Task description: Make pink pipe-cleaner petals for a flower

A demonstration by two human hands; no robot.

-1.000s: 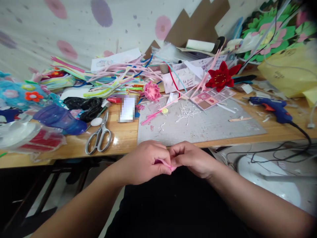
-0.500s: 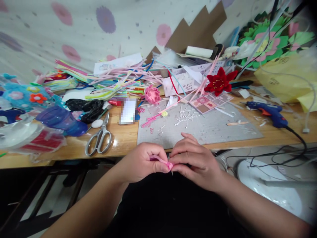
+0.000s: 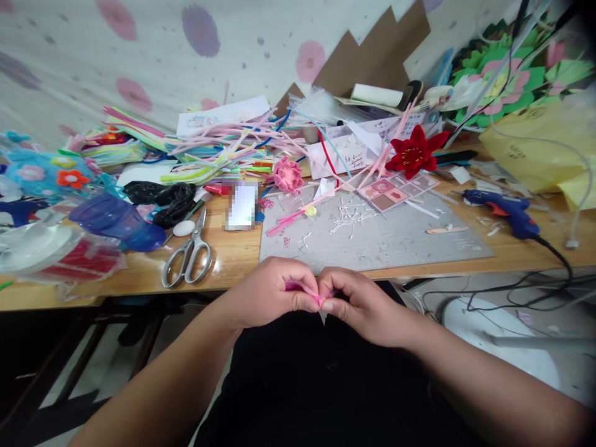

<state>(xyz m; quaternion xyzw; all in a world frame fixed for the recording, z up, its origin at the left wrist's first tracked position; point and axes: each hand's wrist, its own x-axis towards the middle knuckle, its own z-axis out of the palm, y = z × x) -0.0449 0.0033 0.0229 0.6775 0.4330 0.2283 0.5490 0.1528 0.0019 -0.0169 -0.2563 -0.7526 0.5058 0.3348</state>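
Both my hands meet just in front of the wooden table's [image 3: 233, 261] near edge, above my dark lap. My left hand [image 3: 272, 295] is closed in a pinch around a small pink pipe-cleaner piece [image 3: 307, 294]. My right hand [image 3: 356, 304] pinches the same pink piece from the other side, fingertips touching those of the left. Most of the piece is hidden between the fingers.
A grey cutting mat [image 3: 372, 239] lies on the table with white scraps. Scissors [image 3: 189, 257] rest to the left, a blue glue gun [image 3: 505, 208] to the right. A red flower [image 3: 414, 152], a pink flower [image 3: 287, 174], a heap of pipe cleaners [image 3: 223, 149] and cables [image 3: 512, 292] surround them.
My right hand's fingers, spread half a second ago, have curled back into a tight pinch on the pink piece. Both hands stay in front of the table edge.
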